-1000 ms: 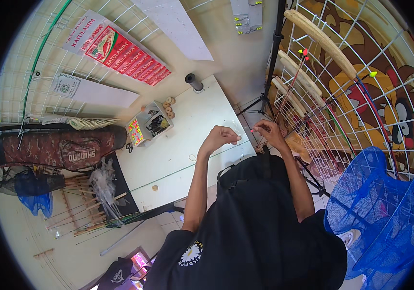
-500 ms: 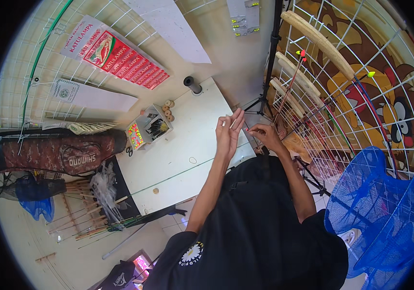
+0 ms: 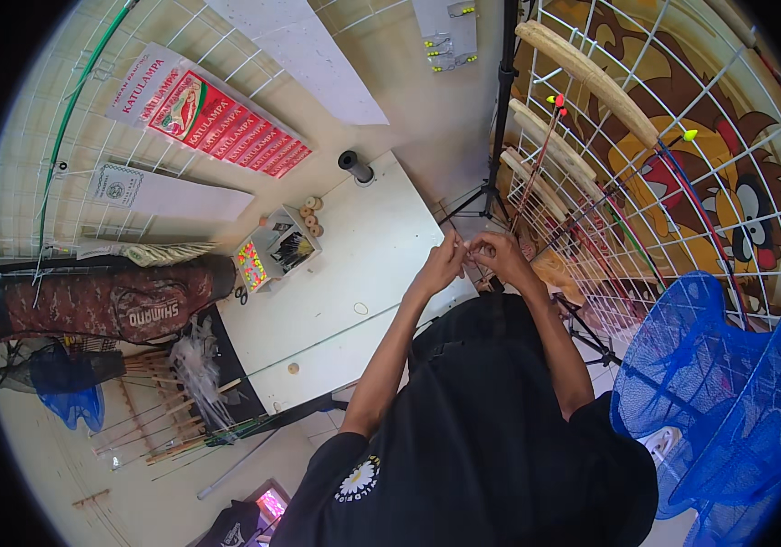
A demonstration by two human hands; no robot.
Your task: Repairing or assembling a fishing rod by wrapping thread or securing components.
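Observation:
Just beyond the table's right edge, my two hands meet, fingertips almost touching. My left hand [image 3: 444,263] is closed, its fingers bent and pressed together. Thumb and forefinger of my right hand [image 3: 503,258] form a pinch beside it. Whatever lies between the fingers is too small to make out. A thin green rod [image 3: 336,332] runs across the white table [image 3: 331,305] below my left forearm. A pale rubber-band-like loop [image 3: 360,308] and a small round wooden disc [image 3: 293,368] lie on the tabletop.
On the table stand a divided box [image 3: 283,239] of small coloured pieces, several cork-coloured spools [image 3: 311,219] and a dark cylinder [image 3: 354,167]. Scissors [image 3: 241,294] lie by the box. Rods with cork handles [image 3: 591,71] lean right against a white grid; blue nets [image 3: 714,401] hang nearer.
My left hand has gone from stretched fingers to a closed grip and moved toward the right hand. The hands are now together. The whole view has shifted slightly.

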